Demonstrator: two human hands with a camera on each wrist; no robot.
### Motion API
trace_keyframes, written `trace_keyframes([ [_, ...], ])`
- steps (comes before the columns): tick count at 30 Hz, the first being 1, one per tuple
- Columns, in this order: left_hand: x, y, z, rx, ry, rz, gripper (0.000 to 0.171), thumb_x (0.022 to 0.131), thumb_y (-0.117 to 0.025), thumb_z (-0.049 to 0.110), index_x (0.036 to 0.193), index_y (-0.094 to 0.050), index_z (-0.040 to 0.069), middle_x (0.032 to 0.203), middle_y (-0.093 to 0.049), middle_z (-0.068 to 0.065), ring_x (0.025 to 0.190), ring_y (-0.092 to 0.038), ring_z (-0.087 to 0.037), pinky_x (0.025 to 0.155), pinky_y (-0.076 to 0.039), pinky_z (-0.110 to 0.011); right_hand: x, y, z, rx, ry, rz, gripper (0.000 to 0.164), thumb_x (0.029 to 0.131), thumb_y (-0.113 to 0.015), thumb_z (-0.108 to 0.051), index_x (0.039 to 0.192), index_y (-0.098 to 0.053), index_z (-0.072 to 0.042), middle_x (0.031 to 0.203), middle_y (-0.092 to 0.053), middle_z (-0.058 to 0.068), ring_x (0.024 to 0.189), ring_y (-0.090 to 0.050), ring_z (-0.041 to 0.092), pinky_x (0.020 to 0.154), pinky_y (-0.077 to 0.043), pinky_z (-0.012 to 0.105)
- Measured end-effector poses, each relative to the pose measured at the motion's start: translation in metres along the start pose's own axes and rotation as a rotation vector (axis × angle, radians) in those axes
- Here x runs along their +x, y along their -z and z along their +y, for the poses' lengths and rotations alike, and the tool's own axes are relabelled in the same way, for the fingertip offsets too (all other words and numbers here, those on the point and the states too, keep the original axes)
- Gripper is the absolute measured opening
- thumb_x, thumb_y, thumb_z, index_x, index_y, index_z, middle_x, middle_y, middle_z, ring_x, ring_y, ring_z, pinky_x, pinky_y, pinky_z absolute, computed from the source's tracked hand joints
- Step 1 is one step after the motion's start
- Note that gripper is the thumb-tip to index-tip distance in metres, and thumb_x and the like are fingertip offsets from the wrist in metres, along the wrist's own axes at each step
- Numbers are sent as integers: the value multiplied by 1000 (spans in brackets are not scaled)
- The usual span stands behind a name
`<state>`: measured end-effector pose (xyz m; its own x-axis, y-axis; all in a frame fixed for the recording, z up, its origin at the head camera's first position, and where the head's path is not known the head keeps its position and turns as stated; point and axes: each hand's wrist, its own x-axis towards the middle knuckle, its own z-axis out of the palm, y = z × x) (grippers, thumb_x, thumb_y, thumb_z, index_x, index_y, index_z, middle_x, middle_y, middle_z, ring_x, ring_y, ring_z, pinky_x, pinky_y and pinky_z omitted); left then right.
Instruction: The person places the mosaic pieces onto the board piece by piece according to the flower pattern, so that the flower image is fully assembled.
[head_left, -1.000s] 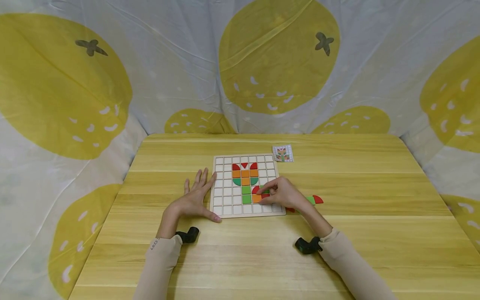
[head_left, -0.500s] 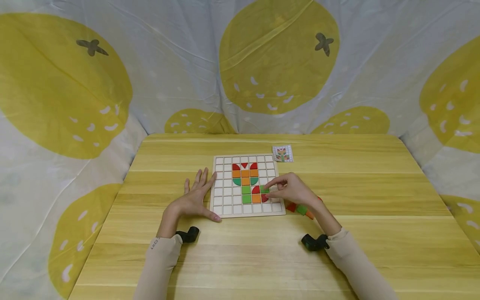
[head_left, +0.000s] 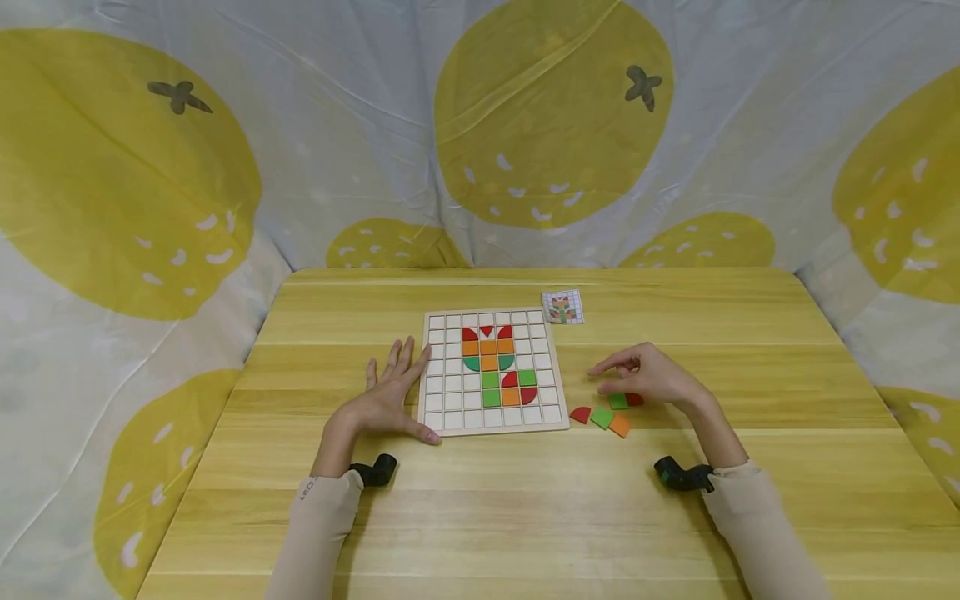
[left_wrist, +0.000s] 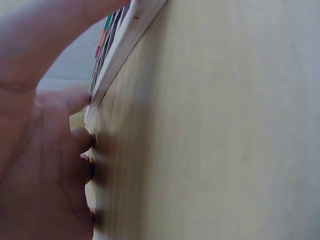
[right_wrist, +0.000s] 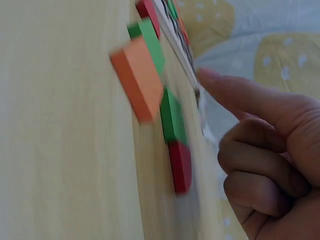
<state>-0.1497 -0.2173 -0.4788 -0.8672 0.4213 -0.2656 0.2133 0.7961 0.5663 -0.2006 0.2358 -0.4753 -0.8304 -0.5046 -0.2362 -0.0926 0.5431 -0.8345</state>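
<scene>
My left hand (head_left: 386, 404) is spread against the left edge of a wooden grid board (head_left: 455, 400), thumb at the near corner. In the left wrist view, fingertips touch the board's side (left_wrist: 117, 60). Red, orange and green tiles sit in its cells, among them an orange square (head_left: 489, 347) and a red quarter circle (head_left: 528, 395). To the right, my right hand (head_left: 648, 375) hovers beside the loose tiles, forefinger and thumb apart, holding nothing. Below it lie a green square (head_left: 617, 402) and a red quarter circle (head_left: 635, 399), touching. Nearer me are another red quarter circle (head_left: 581, 415), green square (head_left: 602, 418) and orange square (head_left: 620, 426).
A small printed pattern card (head_left: 563, 307) lies by the board's far right corner. The wooden table (head_left: 487, 517) ends at a fabric backdrop (head_left: 360, 125) with yellow fruit prints.
My right hand has left the tiles at the board's lower right and moved right, above the loose tiles. The board's red quarter circle and green square are uncovered. My left hand stays put.
</scene>
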Motion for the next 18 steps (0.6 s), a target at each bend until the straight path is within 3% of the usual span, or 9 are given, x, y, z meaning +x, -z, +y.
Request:
trace_keyframes([
  [9,0,0,0,5,-2,-1,146,65,-96,53,168,-1,11,172,22,-20,158,25,-42,118,20,-74,-11,21,21,44,5,-129,30,86,-83,-8,113,-76,3,60,-40,-6,55,-33,3,53,-29,20],
  [18,0,0,1,-6,5,-2,146,65,-96,51,167,-1,11,171,23,-20,158,26,-41,118,22,-73,-3,7,14,14,-26,-37,26,90,-81,-17,112,-78,-2,61,-39,-6,58,-30,6,54,-26,23],
])
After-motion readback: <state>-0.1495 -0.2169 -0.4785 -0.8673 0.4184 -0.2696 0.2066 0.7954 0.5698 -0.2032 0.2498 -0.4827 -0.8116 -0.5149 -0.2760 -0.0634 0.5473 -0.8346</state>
